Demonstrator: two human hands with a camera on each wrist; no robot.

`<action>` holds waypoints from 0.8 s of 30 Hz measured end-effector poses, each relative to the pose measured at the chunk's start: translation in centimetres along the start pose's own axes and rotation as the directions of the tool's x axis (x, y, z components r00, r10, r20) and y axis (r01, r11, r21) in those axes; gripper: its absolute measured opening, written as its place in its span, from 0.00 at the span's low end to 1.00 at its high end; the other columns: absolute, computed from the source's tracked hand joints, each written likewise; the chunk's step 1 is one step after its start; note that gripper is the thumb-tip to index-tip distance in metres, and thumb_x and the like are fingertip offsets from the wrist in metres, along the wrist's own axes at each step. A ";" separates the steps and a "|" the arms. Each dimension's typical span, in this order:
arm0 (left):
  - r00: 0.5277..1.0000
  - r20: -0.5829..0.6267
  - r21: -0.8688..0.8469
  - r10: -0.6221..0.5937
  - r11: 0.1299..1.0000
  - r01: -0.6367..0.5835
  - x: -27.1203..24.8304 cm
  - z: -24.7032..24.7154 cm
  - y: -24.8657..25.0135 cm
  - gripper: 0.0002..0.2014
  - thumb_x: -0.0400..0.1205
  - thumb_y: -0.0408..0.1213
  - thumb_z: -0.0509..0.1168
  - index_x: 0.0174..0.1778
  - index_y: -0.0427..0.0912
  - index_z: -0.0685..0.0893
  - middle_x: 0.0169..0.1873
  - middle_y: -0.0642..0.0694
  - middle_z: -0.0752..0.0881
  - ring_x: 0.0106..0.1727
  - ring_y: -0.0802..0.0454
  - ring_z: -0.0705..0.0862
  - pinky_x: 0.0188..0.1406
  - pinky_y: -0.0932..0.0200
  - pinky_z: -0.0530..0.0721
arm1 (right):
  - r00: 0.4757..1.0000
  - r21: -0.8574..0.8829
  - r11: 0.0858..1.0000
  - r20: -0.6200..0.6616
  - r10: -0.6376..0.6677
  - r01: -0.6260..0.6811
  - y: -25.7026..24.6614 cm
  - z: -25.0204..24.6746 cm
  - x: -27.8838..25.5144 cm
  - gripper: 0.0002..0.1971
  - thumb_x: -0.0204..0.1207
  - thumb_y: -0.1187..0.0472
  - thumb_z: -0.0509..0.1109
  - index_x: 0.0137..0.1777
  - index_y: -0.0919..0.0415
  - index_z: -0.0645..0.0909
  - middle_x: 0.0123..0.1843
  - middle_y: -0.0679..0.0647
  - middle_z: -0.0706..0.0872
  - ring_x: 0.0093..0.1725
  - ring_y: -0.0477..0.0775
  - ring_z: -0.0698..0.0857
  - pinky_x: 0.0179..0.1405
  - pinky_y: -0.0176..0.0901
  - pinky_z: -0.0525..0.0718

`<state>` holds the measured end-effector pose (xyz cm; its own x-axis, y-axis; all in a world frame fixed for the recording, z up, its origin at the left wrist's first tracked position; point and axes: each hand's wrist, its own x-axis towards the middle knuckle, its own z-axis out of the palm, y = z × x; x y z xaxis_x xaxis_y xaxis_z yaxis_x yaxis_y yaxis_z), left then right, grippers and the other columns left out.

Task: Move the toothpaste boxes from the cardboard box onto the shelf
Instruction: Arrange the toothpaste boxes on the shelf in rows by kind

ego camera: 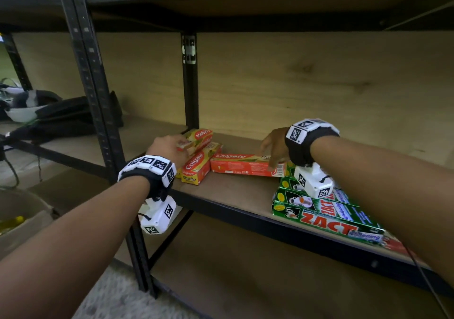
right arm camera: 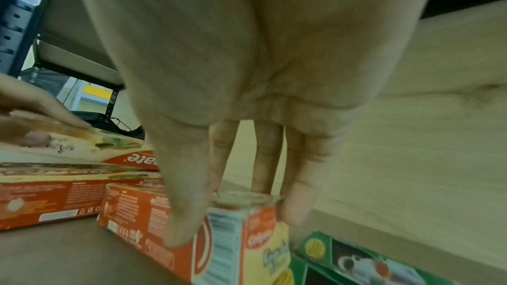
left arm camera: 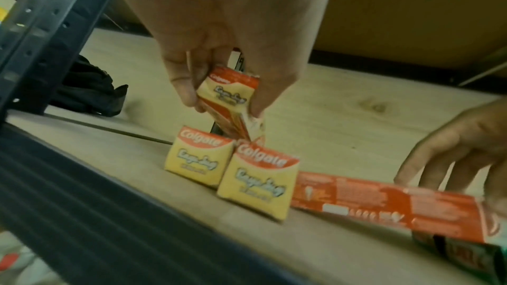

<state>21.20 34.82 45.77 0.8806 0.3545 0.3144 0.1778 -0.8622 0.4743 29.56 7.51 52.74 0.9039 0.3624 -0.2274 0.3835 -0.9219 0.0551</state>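
Observation:
On the shelf board (ego camera: 233,193) two orange Colgate boxes (ego camera: 200,165) lie side by side at the left. My left hand (ego camera: 172,146) pinches the near end of a third Colgate box (left arm camera: 227,90), held tilted on top of them. A fourth Colgate box (ego camera: 245,166) lies crosswise to their right. My right hand (ego camera: 274,158) holds its right end, thumb (right arm camera: 183,220) on the near face and fingers over the far side. That end rests on several green ZACT boxes (ego camera: 324,210) stacked at the right.
A black upright post (ego camera: 98,102) stands just left of my left wrist, and another (ego camera: 190,85) at the back. Dark bags (ego camera: 63,115) lie on the neighbouring shelf. A cardboard box (ego camera: 32,198) sits low at the left. Bare board lies between the two box groups.

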 end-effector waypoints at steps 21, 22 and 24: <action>0.880 0.198 -0.568 0.432 0.782 -0.255 -6.9 -2.7 -3.1 0.16 0.83 0.40 0.67 0.64 0.63 0.84 0.67 0.57 0.82 0.65 0.60 0.83 0.63 0.56 0.84 | 0.982 0.373 0.927 -0.190 0.026 0.048 1.7 2.1 0.8 0.22 0.57 0.60 0.88 0.52 0.46 0.90 0.49 0.47 0.90 0.46 0.51 0.91 0.52 0.50 0.90; 0.872 0.219 -0.564 0.438 0.786 -0.254 -6.8 -2.7 -3.2 0.16 0.83 0.40 0.67 0.65 0.62 0.84 0.67 0.57 0.82 0.66 0.60 0.83 0.63 0.56 0.84 | 0.984 0.369 0.928 -0.178 0.023 0.045 1.6 2.2 1.0 0.23 0.55 0.59 0.89 0.51 0.45 0.89 0.49 0.48 0.90 0.46 0.51 0.91 0.52 0.50 0.91; 0.845 0.275 -0.566 0.459 0.787 -0.243 -6.7 -2.5 -3.1 0.16 0.83 0.40 0.68 0.66 0.60 0.84 0.67 0.57 0.82 0.66 0.59 0.83 0.63 0.56 0.84 | 0.987 0.382 0.923 -0.157 0.014 0.047 1.7 2.4 1.3 0.23 0.53 0.58 0.90 0.48 0.45 0.89 0.48 0.49 0.91 0.44 0.52 0.92 0.49 0.52 0.91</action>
<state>13.68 36.05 44.27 0.9464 -0.1955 0.2569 -0.3228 -0.5602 0.7629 30.92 6.10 50.23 0.9279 0.3660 -0.0712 0.3242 -0.8862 -0.3309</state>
